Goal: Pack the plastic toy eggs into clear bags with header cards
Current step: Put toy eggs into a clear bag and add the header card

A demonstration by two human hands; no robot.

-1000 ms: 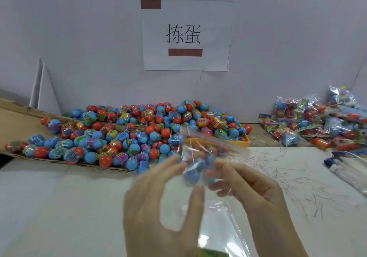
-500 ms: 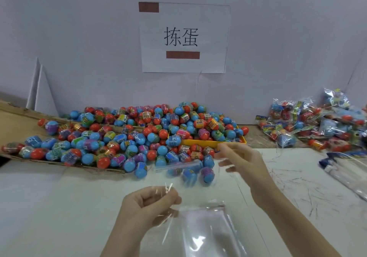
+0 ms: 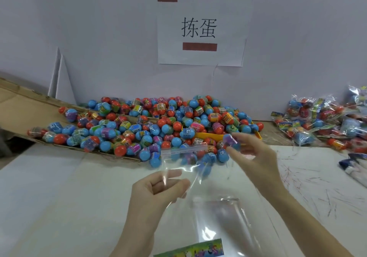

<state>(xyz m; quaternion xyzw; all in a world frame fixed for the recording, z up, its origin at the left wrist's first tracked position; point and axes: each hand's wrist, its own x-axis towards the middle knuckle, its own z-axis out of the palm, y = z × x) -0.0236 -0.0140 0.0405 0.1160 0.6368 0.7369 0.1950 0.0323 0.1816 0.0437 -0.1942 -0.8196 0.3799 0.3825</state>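
L hand (image 3: 158, 191) curls fingers, pinching the near edge of a thin, crinkly clear bag (image 3: 198, 169). R hand (image 3: 256, 157) is raised apart from it and grips a small glossy egg (image 3: 230, 140) w/ purple band, at the bag's mouth. Smooth blue/orange egg pile (image 3: 151, 125) sits behind on cardboard (image 3: 17, 105). Printed header card (image 3: 190, 250) at bottom edge. Filled bags (image 3: 321, 123) far right.

Toy eggs (image 3: 151, 125) are showing blue and orange-red halves with multicoloured printed bands. A clear bag (image 3: 198, 169) is showing see-through. A header card (image 3: 190, 250) is showing green, yellow and purple print. A yellow tray (image 3: 210, 136) is peeking out. Red scribbled lines are marking the white bench (image 3: 59, 197).
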